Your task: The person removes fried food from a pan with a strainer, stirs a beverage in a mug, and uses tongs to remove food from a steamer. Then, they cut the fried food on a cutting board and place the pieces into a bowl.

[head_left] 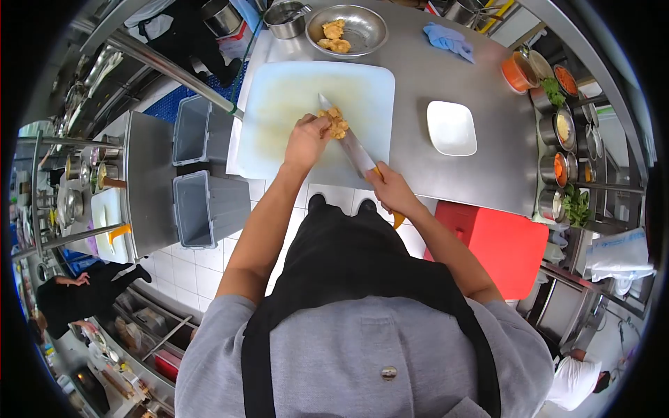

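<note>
A golden, craggy piece of fried chicken lies on the white cutting board. My left hand grips it from the left with the fingers curled in. In my right hand is a knife with a yellow handle. Its long blade slants up and left across the board, right against the chicken, its tip showing just beyond. Whether the edge is cutting in cannot be made out. More fried pieces sit in a steel bowl behind the board.
Right of the board, a white square dish stands on the steel table, with a blue cloth farther back. A steel pot adjoins the bowl. Ingredient containers line the right side. Grey bins stand left; other people are farther off.
</note>
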`<state>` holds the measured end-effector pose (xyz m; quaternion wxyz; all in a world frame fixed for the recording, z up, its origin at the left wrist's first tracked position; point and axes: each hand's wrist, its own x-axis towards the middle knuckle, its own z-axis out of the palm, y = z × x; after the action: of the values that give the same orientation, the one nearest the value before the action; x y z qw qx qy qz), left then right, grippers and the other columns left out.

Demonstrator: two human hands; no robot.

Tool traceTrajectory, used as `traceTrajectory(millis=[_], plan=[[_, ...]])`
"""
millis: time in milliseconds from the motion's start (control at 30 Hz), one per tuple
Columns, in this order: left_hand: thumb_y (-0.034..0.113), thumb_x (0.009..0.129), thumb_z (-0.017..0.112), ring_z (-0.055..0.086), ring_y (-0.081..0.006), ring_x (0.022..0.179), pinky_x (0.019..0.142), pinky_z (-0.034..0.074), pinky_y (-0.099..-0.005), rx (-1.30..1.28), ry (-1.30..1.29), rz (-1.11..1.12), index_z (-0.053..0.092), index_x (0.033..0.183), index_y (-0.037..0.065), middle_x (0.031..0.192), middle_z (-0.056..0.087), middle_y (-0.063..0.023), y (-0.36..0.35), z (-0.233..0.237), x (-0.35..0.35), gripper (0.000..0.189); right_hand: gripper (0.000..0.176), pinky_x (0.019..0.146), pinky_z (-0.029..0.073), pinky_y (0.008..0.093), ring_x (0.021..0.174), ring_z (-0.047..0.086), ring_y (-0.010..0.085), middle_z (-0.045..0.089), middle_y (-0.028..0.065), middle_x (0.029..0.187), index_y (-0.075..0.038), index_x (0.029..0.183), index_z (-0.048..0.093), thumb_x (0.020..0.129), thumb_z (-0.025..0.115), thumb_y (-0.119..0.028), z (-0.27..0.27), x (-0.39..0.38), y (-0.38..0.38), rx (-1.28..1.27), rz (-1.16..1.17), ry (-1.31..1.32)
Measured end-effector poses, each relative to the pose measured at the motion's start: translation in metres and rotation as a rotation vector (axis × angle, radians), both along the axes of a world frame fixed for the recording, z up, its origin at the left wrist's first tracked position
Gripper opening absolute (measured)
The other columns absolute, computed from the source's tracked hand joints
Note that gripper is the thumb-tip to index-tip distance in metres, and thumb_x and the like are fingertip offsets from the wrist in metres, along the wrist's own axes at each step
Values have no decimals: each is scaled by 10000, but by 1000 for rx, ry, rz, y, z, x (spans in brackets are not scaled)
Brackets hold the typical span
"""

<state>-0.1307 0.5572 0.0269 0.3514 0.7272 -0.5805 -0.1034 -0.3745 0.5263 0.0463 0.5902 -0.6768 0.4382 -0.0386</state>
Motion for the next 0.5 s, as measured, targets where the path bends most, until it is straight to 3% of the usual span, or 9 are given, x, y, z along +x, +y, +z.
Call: traceTrajectory(millis=[100, 267, 367, 433, 467, 500], plan=[[60, 802, 733, 647, -354, 884, 784, 544, -432, 19, 38, -1, 709, 982, 61, 934, 666, -158, 2, 0, 1, 182, 354, 360, 424, 355, 358, 524, 213, 531, 107, 535, -4, 1031, 490, 1044, 469, -358, -5, 19, -8, -34, 9, 20], [61, 805, 745, 662, -323, 860, 770, 549, -409, -46, 22, 7, 703, 976, 37, 926, 677, -146, 7, -4, 0, 178, 373, 376, 452, 368, 378, 549, 223, 570, 126, 572, 2, 1069, 503, 1044, 469, -369, -2, 34, -7, -74, 15, 66], [62, 803, 756, 669, -311, 863, 765, 550, -401, -60, 68, 52, 662, 1044, 33, 916, 673, -143, 9, 1, -3, 261, 372, 429, 485, 411, 440, 602, 276, 621, 174, 645, 0, 1076, 499, 1047, 458, -369, 2, 5, 22, -142, 51, 129], [72, 807, 757, 663, -325, 891, 775, 548, -417, -23, 141, 96, 631, 1111, 43, 928, 663, -146, 12, 1, -2, 330, 352, 556, 524, 495, 586, 663, 383, 660, 236, 733, -6, 1087, 498, 1046, 453, -353, 5, -2, 31, -138, 113, 192], [78, 804, 771, 674, -308, 889, 776, 552, -405, -31, 190, 114, 590, 1128, 39, 931, 662, -145, 14, -1, 1, 373, 352, 556, 524, 495, 586, 663, 383, 660, 236, 733, -6, 1087, 498, 1046, 453, -353, 4, 2, 31, -133, 110, 194], [84, 801, 785, 684, -291, 887, 777, 555, -393, -39, 242, 131, 549, 1145, 36, 935, 661, -143, 15, -3, 3, 420, 343, 623, 521, 530, 663, 665, 427, 666, 259, 769, -10, 1093, 498, 1045, 454, -347, 4, 8, 29, -258, 133, 217]])
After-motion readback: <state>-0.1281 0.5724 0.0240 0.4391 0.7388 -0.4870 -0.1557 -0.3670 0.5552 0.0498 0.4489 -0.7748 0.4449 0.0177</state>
